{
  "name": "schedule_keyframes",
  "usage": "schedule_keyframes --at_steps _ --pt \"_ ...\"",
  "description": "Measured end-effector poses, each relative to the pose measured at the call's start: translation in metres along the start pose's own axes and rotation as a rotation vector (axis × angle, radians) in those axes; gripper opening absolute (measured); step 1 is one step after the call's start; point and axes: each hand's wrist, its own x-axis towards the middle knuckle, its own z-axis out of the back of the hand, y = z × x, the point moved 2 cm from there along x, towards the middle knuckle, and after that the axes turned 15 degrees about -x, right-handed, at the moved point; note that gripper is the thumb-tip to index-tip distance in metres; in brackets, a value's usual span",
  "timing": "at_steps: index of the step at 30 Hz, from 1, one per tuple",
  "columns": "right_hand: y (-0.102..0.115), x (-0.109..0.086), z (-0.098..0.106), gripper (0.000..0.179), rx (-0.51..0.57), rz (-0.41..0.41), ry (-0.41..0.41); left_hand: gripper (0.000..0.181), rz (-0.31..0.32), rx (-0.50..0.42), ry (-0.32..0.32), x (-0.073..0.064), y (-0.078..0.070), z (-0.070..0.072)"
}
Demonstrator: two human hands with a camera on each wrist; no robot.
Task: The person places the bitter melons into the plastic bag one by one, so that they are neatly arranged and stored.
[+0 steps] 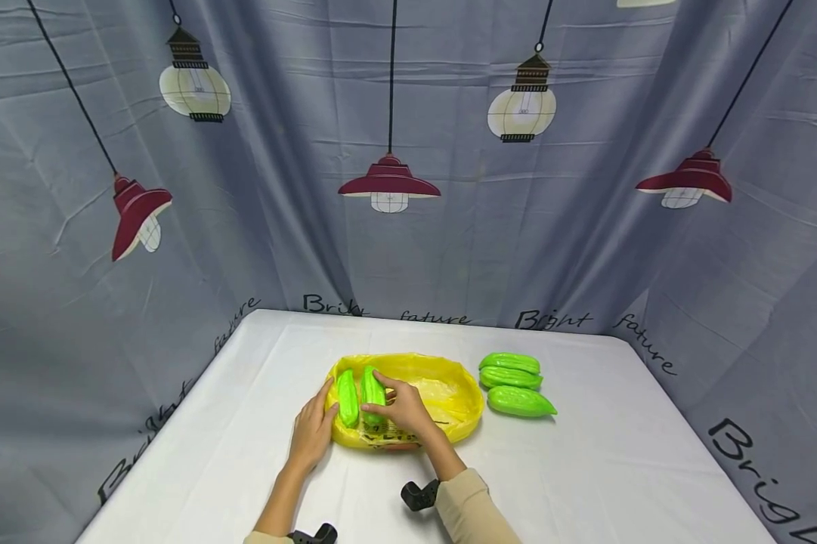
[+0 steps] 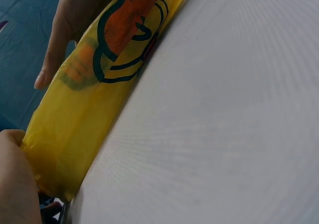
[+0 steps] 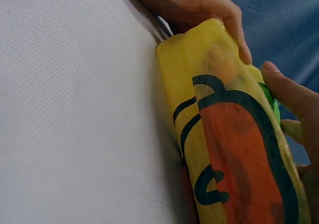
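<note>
Arms [image 1: 282,499] forward, left hand [image 1: 312,432] extended, right hand [image 1: 405,410] in a thumb-and-finger pinch.

Free room lies over the right half of the yellow container [image 1: 442,394], reachable from above. The left grip [image 1: 313,431], right grip [image 1: 406,409] and two upright-set green vegetables [image 1: 348,398] crowd its left end; three outer vegetables [image 1: 512,377] obstruct passage just right of the rim.

- Grey-blue curtain [image 1: 462,249], rear: black script "Bright" 2 times, the left 1 broken by a fold, with "fature" between.
- Its right side: "fature", then "Bright", cut off.
- Its left side: "fature", creased "Bright".
- Yellow plastic bag [image 1: 471,404]: dark print, illegible.
</note>
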Motion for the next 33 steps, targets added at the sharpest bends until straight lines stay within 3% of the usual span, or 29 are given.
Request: schedule_keyframes --at_steps 18,33 --pt "-0.002 0.003 -0.014 0.072 0.009 -0.026 0.056 0.047 -0.009 0.002 0.000 -0.001 -0.001 0.000" --pt "-0.002 0.002 -0.017 0.072 0.027 -0.028 0.038 0.048 0.000 -0.013 0.005 0.000 -0.001 0.000"
